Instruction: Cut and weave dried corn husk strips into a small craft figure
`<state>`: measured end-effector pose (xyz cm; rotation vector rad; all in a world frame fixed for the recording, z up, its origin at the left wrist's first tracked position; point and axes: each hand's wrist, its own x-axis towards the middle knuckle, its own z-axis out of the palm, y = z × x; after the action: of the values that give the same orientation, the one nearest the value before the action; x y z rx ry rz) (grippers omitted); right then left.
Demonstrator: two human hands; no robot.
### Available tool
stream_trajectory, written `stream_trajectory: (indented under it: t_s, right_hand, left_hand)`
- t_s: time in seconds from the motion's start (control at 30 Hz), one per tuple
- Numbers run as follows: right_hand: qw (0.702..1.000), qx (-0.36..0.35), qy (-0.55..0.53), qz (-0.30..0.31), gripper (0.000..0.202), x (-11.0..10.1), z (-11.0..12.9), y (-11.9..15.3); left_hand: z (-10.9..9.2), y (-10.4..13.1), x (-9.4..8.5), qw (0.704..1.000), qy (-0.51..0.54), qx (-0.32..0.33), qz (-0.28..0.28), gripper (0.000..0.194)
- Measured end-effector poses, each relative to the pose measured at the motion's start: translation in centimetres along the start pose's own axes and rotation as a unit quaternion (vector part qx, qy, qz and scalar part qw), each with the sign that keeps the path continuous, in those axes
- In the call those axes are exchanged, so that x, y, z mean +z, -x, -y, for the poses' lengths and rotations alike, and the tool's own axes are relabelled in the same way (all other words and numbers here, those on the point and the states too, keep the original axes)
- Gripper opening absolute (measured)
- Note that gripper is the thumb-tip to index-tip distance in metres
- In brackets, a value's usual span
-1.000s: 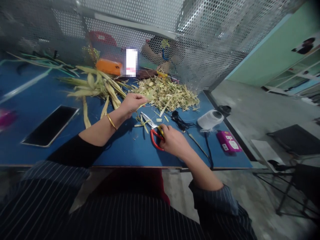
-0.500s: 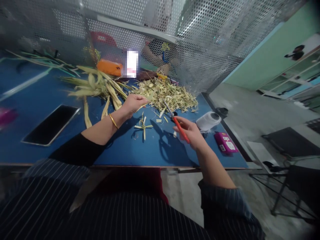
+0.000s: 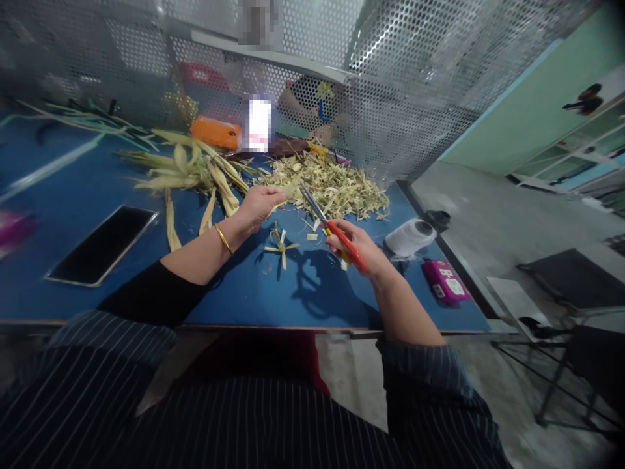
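Your left hand (image 3: 263, 203) pinches a strip (image 3: 293, 187) above the table (image 3: 234, 293); your fingers hide part of it, and its outline blends into the scraps (image 3: 342, 185) beyond. Your right hand (image 3: 361, 249) grips the scissors (image 3: 338, 231), covering part of the handles. Whether the blades touch the strip, you cannot tell. At far left, a pink item (image 3: 14, 228) is blurred and cut off.
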<state>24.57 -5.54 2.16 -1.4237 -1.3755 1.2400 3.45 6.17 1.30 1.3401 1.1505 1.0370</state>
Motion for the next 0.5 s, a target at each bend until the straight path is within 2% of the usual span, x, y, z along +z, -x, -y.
stream_trajectory:
  t_s: [0.07,0.27,0.5]
  right_hand:
    - [1.0,0.002,0.004,-0.002,0.054,0.0,-0.3,0.0]
    - [1.0,-0.008,0.002,-0.019,0.052,0.4,-0.8,-0.4]
    - [0.996,-0.039,0.05,-0.063,0.057,1.0,-1.4,-0.8]
  left_hand:
    - [0.1,-0.1,-0.1,1.0,0.008,-0.006,0.001,0.014]
    - [-0.2,0.6,0.5,0.994,-0.009,-0.018,0.111,0.014]
    - [-0.8,1.1,0.5,0.995,-0.023,-0.022,0.094,0.011]
